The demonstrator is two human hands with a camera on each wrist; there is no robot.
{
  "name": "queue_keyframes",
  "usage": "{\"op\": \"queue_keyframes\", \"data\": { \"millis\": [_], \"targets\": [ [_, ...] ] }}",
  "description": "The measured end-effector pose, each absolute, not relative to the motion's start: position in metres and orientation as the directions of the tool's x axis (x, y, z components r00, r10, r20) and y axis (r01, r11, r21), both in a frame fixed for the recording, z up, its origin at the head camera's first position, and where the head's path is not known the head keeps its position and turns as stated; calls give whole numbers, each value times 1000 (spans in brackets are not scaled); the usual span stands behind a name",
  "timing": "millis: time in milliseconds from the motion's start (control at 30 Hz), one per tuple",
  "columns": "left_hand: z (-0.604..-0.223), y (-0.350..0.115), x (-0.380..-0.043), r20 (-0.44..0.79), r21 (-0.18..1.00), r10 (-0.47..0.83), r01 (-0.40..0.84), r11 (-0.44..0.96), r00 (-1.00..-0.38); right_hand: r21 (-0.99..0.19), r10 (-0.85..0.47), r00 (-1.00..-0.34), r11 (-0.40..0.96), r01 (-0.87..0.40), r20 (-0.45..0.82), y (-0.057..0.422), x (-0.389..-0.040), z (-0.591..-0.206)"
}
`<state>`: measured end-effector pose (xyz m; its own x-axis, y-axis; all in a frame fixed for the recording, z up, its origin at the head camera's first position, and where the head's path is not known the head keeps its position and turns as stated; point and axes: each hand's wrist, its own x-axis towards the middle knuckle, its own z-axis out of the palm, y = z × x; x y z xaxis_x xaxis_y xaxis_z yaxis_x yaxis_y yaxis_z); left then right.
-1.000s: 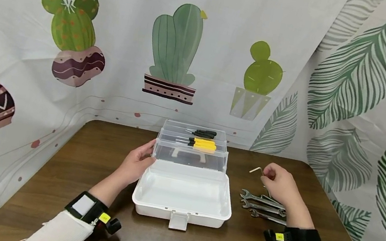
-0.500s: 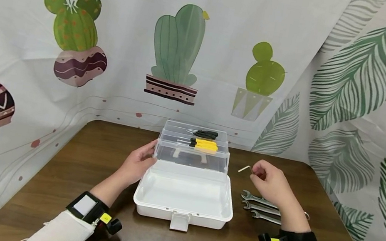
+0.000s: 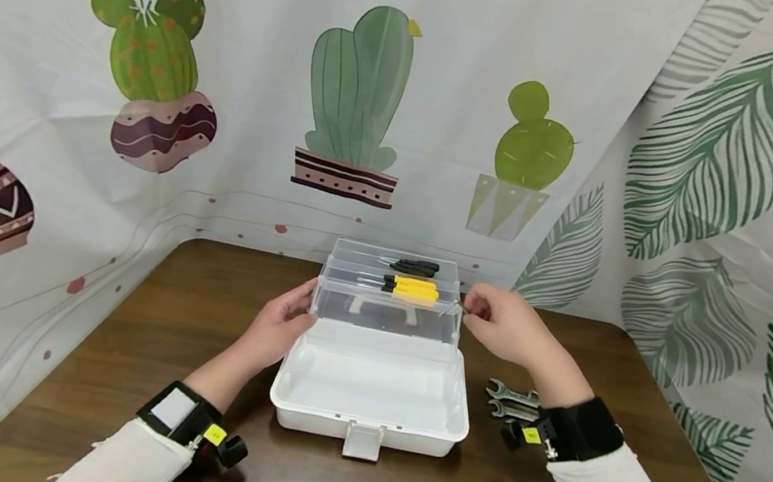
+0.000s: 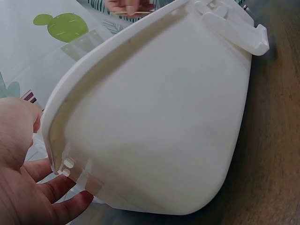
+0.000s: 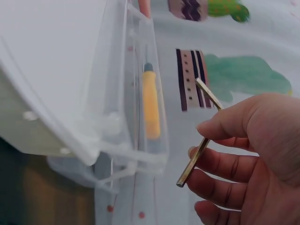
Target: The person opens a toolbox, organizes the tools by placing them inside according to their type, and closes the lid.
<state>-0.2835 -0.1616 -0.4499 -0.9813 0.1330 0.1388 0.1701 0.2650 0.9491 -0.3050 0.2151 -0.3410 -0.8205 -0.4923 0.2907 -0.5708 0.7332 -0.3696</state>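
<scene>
A white toolbox [image 3: 301, 420] stands open on the table, its clear lid and stepped trays raised at the back. My left hand [image 3: 274, 329] holds its left side near the hinge, thumb at the corner; in the left wrist view the fingers [image 4: 70, 208] lie beside the clear plastic. My right hand [image 3: 505, 327] pinches a brassy L-shaped hex key [image 5: 194, 161] between thumb and fingers, at the right end of the trays, apart from them in the right wrist view. Yellow-handled screwdrivers [image 3: 415, 289] lie in one tray, black-handled ones [image 3: 416, 268] in the tray above.
Metal wrenches [image 3: 512, 393] lie on the table right of the toolbox, partly hidden under my right forearm. A latch [image 3: 362, 442] hangs down at the box's front. Behind the brown table [image 3: 194, 303] hangs a printed cloth [image 3: 252, 85].
My right hand has carried the hex key left and away from me, from above the wrenches to the trays' right end. The left hand stays at the toolbox.
</scene>
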Motion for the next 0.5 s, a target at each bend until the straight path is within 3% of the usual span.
{"op": "queue_keyframes", "data": {
  "millis": [300, 500],
  "targets": [
    [-449, -161, -284, 139, 955, 133, 168, 243, -981, -250, -617, -780, 743, -621, 102, 170, -323, -308],
    [-450, -162, -284, 149, 954, 141, 180, 238, -979, -154, -677, -734, 721, -675, 51, 140, -322, -305]
  ]
}}
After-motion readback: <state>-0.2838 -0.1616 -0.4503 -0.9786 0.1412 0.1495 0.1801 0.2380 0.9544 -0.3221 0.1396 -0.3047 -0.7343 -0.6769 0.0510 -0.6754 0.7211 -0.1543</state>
